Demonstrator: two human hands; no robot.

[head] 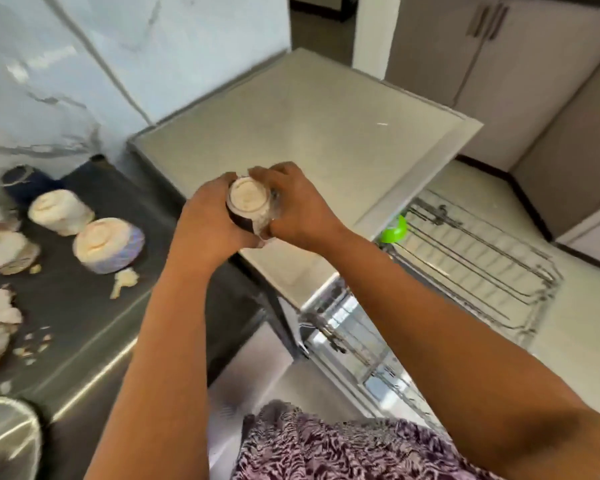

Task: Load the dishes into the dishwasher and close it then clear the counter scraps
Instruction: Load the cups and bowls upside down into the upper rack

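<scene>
My left hand point(210, 216) and my right hand point(291, 206) both grip a small dark cup point(248, 206), upside down with its pale base toward me, above the counter's edge. On the dark counter mat point(94, 306) to the left stand more upturned cups: a white one point(61, 211), a bluish one point(108, 245) and a dark blue one point(23, 181). Pale scraps point(123, 280) and crumbs point(33, 344) lie on the mat. Below right, the dishwasher's wire rack point(471, 258) is pulled out, with a green item point(394, 230) at its near corner.
A grey counter top point(309, 123) stretches behind my hands. More pale dishes point(0, 251) sit at the left edge. A metal bowl's rim point(7, 438) shows at bottom left. Beige cabinets point(465, 53) stand at the back right, across a pale floor point(575, 306).
</scene>
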